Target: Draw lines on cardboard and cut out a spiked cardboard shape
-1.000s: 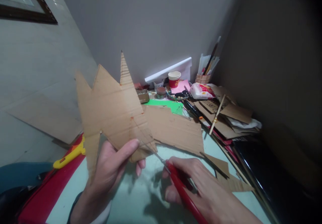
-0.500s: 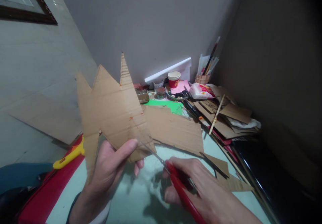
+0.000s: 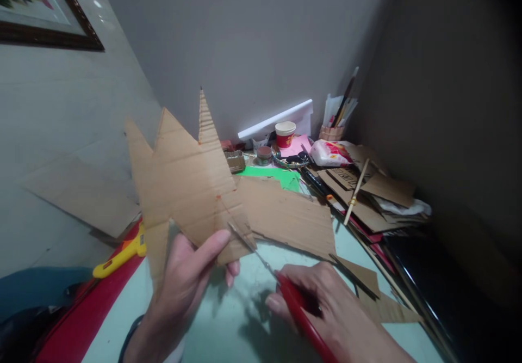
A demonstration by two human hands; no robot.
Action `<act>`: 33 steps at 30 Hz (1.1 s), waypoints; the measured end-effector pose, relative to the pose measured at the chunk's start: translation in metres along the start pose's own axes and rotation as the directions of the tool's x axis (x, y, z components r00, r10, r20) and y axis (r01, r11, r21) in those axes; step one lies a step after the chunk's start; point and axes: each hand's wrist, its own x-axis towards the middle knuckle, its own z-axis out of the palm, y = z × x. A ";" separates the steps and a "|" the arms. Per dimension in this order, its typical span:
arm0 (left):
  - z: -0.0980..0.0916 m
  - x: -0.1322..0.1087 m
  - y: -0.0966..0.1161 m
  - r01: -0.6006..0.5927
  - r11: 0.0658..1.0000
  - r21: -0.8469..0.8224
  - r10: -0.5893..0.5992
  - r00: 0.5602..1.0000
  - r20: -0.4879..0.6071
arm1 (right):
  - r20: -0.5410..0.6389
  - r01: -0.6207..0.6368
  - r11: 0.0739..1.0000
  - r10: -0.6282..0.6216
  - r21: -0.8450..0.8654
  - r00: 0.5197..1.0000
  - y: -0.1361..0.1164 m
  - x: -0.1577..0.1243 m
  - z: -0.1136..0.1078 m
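My left hand (image 3: 196, 276) grips a brown cardboard piece (image 3: 183, 183) by its lower edge, thumb in front and fingers behind. Pointed spikes rise along the top of the cardboard, and small orange marks and a faint line show on its right part. In my right hand (image 3: 322, 303) are scissors with red handles (image 3: 299, 314). Their metal blade lies across the cardboard's lower right corner, just right of my left thumb. The other blade is hidden, apparently behind the cardboard.
Behind lie a flat cardboard sheet (image 3: 289, 219) and green paper (image 3: 281, 177). A red paper cup (image 3: 285, 136) and a brush holder (image 3: 332, 133) stand at the back. Cardboard scraps (image 3: 391, 308) lie at right; a yellow-handled tool (image 3: 122, 257) is at left.
The scissors' visible blade has come closer to my left thumb and looks more closed. The whole view has shifted slightly, with everything appearing a little lower and further right.
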 end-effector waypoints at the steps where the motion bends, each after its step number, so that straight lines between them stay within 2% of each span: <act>1: 0.000 0.000 0.000 -0.004 1.000 0.001 0.004 1.000 0.004 | -0.005 0.011 1.000 -0.011 -0.018 1.000 0.001 0.001 0.002; 5: 0.002 0.002 0.000 -0.040 0.998 -0.038 0.040 0.999 -0.016 | -0.020 0.057 0.998 -0.058 -0.006 0.998 0.006 0.004 0.008; 9: 0.002 0.000 -0.003 -0.034 0.996 -0.084 0.030 0.998 -0.052 | 0.085 0.016 1.000 -0.016 0.004 0.996 0.009 0.009 0.010; 12: 0.001 -0.002 -0.009 -0.021 0.998 -0.056 0.021 1.000 -0.006 | 0.102 -0.037 0.999 0.037 -0.002 0.994 0.006 0.010 0.009; 17: 0.005 -0.004 -0.016 0.018 0.998 -0.053 -0.016 0.999 0.035 | 0.121 -0.024 0.998 0.016 0.066 0.992 -0.004 0.006 0.006; 21: 0.009 -0.006 -0.015 0.011 0.996 -0.083 -0.010 1.000 0.019 | 0.107 -0.030 0.996 0.021 0.084 0.994 -0.006 0.006 0.006; 28: 0.010 -0.006 -0.012 0.006 0.991 -0.137 0.000 0.999 0.041 | 0.066 0.054 0.996 -0.059 0.073 0.996 -0.004 0.004 0.006; 31: 0.008 -0.006 -0.014 0.007 0.985 -0.173 -0.006 1.000 0.004 | 0.037 0.091 0.995 -0.093 0.047 0.995 -0.003 0.000 0.008; 33: 0.008 -0.006 -0.015 -0.030 0.971 -0.238 0.012 0.997 -0.079 | 0.038 0.087 0.996 -0.088 0.019 0.995 -0.002 0.000 0.009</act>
